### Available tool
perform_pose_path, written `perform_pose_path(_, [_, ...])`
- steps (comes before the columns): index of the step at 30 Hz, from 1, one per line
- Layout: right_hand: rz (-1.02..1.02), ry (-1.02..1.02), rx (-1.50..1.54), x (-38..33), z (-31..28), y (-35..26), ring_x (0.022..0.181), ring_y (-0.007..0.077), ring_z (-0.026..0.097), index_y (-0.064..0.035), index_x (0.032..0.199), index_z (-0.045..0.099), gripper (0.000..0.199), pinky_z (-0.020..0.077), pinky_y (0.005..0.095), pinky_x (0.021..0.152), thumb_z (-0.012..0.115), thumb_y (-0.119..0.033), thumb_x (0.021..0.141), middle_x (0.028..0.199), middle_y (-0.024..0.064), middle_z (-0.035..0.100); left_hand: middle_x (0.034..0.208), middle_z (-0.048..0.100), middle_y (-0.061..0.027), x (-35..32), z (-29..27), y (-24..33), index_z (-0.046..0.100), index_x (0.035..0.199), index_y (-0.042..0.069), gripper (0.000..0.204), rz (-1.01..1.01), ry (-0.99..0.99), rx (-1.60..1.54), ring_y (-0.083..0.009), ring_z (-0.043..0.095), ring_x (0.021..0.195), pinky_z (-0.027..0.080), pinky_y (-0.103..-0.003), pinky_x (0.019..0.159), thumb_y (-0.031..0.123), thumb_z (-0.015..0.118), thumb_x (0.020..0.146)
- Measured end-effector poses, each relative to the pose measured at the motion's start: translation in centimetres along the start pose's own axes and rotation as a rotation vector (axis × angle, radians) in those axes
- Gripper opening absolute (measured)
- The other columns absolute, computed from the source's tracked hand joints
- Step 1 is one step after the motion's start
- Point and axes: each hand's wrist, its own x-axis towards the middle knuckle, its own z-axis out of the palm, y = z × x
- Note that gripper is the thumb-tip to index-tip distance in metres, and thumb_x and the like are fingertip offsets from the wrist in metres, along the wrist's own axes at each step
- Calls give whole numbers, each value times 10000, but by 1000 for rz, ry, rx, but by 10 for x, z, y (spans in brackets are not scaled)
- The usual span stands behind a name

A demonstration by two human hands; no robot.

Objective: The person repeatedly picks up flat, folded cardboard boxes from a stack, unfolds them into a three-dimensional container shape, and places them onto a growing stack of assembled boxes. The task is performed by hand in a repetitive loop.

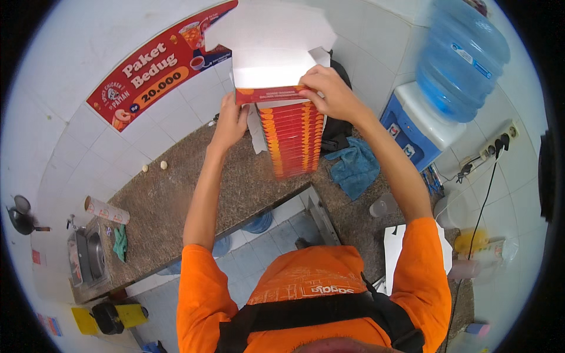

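Red-and-white open-flapped cardboard box [268,95] is atop the tall red-orange cardboard stack [292,141]; left hand [229,122] grips its left side, right hand [331,93] pinches its right corner. Mid-folding, I'd guess; tucking needs square edges.

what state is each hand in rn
Left hand: at left corner of red-and-white cardboard box; grip unclear.
Right hand: closed, holding that box's right front corner.

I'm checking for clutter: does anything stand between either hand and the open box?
Nothing visible does. The right hand grips the open box at its right end; the left hand is at its left end. The blue cloth lies aside on the counter.
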Motion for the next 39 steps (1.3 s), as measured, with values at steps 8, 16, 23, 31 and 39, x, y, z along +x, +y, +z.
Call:
perform_pose_path(8, [130, -211, -106, -14, 6, 61, 882, 364, 611, -23, 1028, 670, 192, 468, 460, 818, 685, -203, 962, 845, 193, 648, 1005, 728, -97, 14, -1, -5, 705, 948, 42, 87, 43, -178, -3, -320, 592, 1031, 470, -432, 940, 5, 703, 870])
perform_pose_path(16, [115, -432, -164, -7, -1, 86, 929, 374, 653, -54, 949, 660, 156, 474, 489, 848, 698, -205, 937, 855, 167, 684, 984, 726, -69, 1, -8, 22, 711, 940, 46, 96, 142, -148, -15, -277, 577, 982, 477, -404, 902, 31, 735, 848])
perform_pose_path(23, [30, -597, -218, 20, 0, 25, 1111, 364, 668, -136, 1098, 680, 169, 363, 731, 984, 662, -237, 964, 1000, 139, 739, 964, 666, -70, -9, -1, 34, 704, 942, 42, 85, 86, -143, -20, -283, 540, 968, 471, -400, 897, 39, 719, 858])
perform_pose_path(31, [-3, -530, -242, 11, 27, 18, 891, 398, 694, -47, 1090, 688, 198, 525, 494, 758, 683, -177, 941, 921, 189, 721, 987, 630, -71, -6, 2, 36, 699, 946, 67, 92, 113, -182, -26, -290, 523, 1003, 463, -406, 904, 53, 719, 858])
perform_pose_path(39, [262, -750, 45, 43, -2, 25, 915, 253, 759, -21, 1102, 748, 561, 582, 368, 809, 670, -557, 956, 922, 138, 776, 1135, 642, -141, -16, 10, 23, 625, 1185, 6, 349, -236, 448, -86, -293, 600, 1044, 483, -425, 942, 199, 749, 921])
